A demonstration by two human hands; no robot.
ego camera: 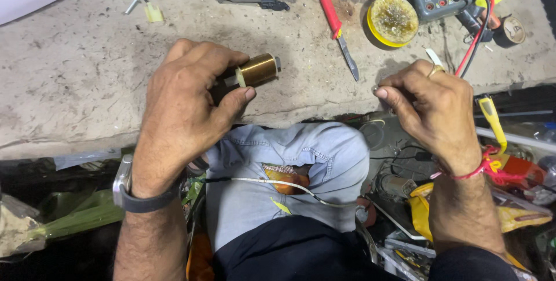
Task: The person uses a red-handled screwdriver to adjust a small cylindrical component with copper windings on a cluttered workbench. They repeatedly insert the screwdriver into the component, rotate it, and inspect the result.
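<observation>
Now your left hand [182, 110] is curled around a copper wire coil [258, 70], thumb and fingers clamping it just above the workbench [75, 84]; your right hand [431, 107] is pinched nearly closed, apart from it.

left wrist: dark watch [139, 200] | right: red thread [472, 171], gold ring [435, 70]

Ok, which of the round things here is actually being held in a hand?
The copper wire spool, gripped in the left hand. The yellow solder-paste tin and the small tape roll just lie on the workbench.
</observation>
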